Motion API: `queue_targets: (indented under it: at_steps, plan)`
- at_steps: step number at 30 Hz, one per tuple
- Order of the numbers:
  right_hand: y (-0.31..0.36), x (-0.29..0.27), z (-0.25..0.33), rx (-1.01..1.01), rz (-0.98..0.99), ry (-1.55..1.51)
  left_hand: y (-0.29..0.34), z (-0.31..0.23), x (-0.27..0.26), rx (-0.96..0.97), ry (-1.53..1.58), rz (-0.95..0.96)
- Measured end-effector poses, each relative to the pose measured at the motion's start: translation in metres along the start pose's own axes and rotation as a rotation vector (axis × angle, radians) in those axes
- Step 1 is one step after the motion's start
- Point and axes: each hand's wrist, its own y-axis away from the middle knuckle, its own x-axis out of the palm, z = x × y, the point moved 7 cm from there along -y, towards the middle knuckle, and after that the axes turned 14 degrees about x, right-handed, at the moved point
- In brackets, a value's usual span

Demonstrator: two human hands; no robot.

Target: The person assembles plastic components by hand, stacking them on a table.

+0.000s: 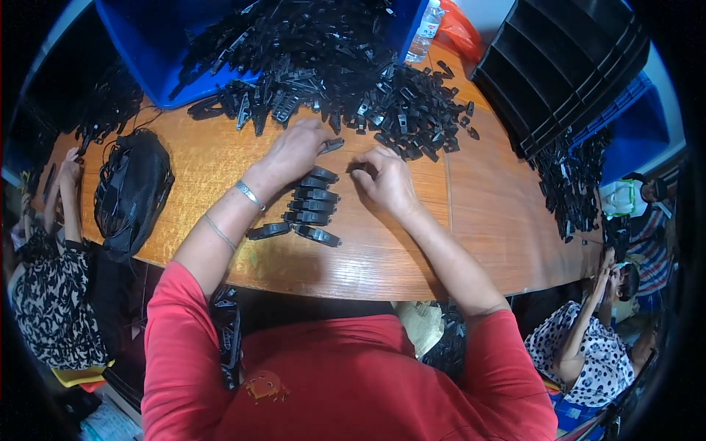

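Black elongated piece (332, 145) is sloping up rightward, beyond a column of similar black pieces (316, 196); these are lying crosswise, closely ranked. Another black piece (269, 231) is lying left of the near end.

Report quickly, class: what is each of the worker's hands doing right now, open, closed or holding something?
Left hand: closed on a small black part.
Right hand: partly curled; whether it holds anything cannot be told.

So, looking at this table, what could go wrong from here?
The left hand is close to the lined-up black parts and might nudge them askew. Loose pieces in front of the blue bin could slide into them. The clear bottle beside the bin might get knocked over.
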Motion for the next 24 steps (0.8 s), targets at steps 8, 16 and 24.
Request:
queue_targets:
  at_steps: [8, 16, 24]
  plan:
    - [-0.026, 0.009, 0.006, 0.217, 0.149, 0.282, 0.027, 0.015, -0.004, -0.183, 0.032, -0.027]
    - [-0.057, 0.030, 0.001, 0.037, 0.222, 0.251, 0.028, 0.017, 0.002, -0.158, 0.078, -0.075]
    - [-0.060, 0.032, -0.005, -0.115, 0.143, 0.133, 0.027, 0.015, 0.009, -0.084, 0.095, -0.160]
